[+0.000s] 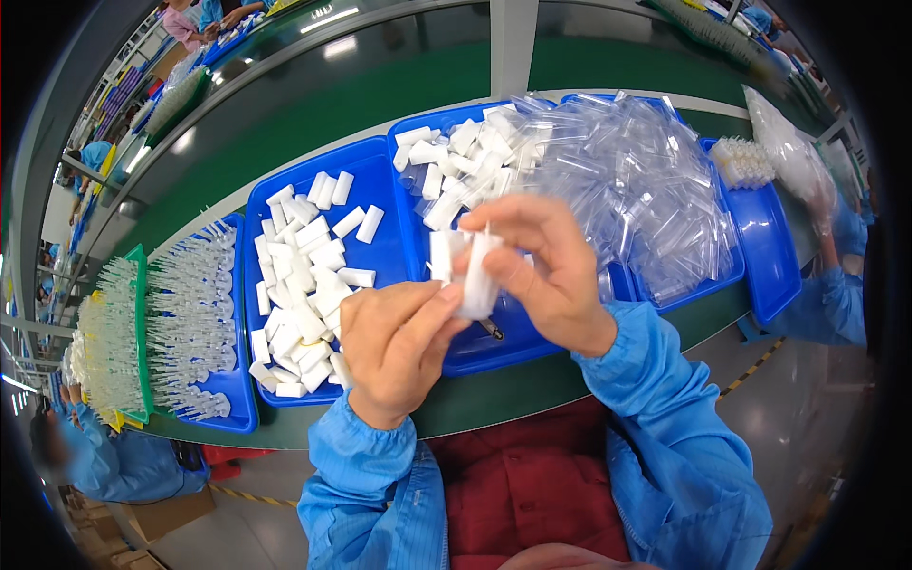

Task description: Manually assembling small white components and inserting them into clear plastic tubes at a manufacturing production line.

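In front of my chest, above the middle blue tray (532, 347), both hands meet around small white plastic pieces. My left hand (389, 342) is closed, its thumb and fingers pinching the lower end of a white block-shaped piece (483, 275). My right hand (551, 271) grips the same piece from the other side, thumb at its upper part and fingers curled behind. Another white piece (442, 255) shows just left of it; motion blur hides whether the two are joined. Loose white pieces (304, 285) of similar shape fill much of the blue tray (375, 157) at left.
Clear plastic sleeves (632, 190) are heaped in the right-hand trays. Spiky rows of clear tubes (195, 313) stand in trays at far left. Small pale parts (741, 163) and a clear bag (784, 138) lie at right. Green conveyor (418, 81) runs behind; co-workers sit either side.
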A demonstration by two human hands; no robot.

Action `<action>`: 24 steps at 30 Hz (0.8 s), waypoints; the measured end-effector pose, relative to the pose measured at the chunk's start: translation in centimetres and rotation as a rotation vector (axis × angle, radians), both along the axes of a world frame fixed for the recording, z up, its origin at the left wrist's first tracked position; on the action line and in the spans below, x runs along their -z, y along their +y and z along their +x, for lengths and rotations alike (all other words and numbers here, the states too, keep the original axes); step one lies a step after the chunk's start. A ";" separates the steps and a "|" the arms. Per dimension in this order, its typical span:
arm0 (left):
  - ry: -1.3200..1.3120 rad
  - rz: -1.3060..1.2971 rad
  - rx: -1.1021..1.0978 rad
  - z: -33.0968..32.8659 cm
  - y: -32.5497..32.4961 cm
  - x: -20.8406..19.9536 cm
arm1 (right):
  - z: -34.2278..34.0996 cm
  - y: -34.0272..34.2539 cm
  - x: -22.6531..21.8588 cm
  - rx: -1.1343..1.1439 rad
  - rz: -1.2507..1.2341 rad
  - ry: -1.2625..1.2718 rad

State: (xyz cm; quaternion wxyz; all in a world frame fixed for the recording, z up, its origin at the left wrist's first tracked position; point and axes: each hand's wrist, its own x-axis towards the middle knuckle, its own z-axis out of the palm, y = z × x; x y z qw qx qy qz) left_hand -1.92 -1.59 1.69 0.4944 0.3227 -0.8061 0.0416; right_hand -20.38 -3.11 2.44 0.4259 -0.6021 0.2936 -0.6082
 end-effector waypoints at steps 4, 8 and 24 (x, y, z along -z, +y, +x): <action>0.123 -0.026 -0.156 1.2 0.1 0.4 | -2.0 -2.6 -1.5 0.319 -0.320 0.694; 0.222 -0.008 -0.240 1.1 -0.4 0.5 | -2.2 -3.4 0.6 0.345 -0.500 1.150; 0.168 0.024 -0.162 0.5 -0.3 0.2 | -0.7 -3.4 -2.0 0.136 -0.170 0.607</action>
